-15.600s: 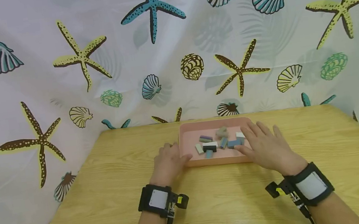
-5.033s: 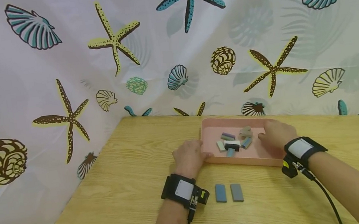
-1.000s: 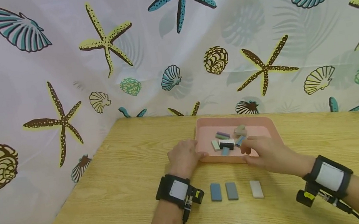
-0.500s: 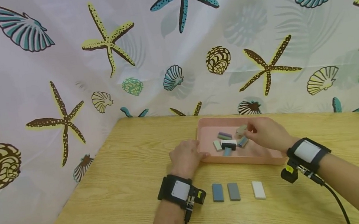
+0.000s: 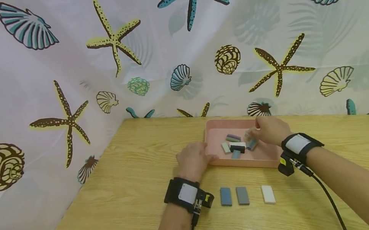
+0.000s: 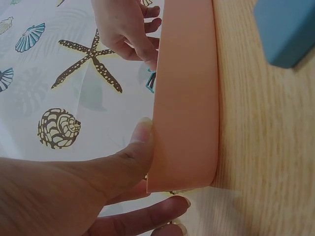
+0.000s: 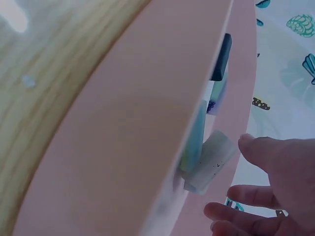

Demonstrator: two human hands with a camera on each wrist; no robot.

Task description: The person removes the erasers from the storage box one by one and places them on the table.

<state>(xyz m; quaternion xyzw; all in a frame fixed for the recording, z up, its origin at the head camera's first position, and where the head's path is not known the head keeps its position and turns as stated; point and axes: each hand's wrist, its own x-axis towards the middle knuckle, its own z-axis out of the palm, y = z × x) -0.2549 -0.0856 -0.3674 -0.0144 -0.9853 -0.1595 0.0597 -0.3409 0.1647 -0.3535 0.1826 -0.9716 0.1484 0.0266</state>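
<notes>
While our left hand (image 5: 192, 162) grips the pink tray (image 5: 245, 163) at left between thumb and fingers, apparently to steady it, our right hand (image 5: 272, 129) hovers, fingers parted and empty, beside the pale block (image 7: 211, 162) inside, right of centre.

the wooden table (image 5: 126, 176) bears a pink tray (image 5: 245, 162) and three blocks (image 5: 242, 196).

A shallow pink tray (image 5: 246, 164) stands near the far edge of the surface (image 5: 133, 152); inside, a pale block (image 7: 211, 162) lies aslant. Beyond the tray's near edge, a blue block (image 5: 226, 196), grey block (image 5: 242, 196) and white block (image 5: 268, 195) lie flat in a row.
</notes>
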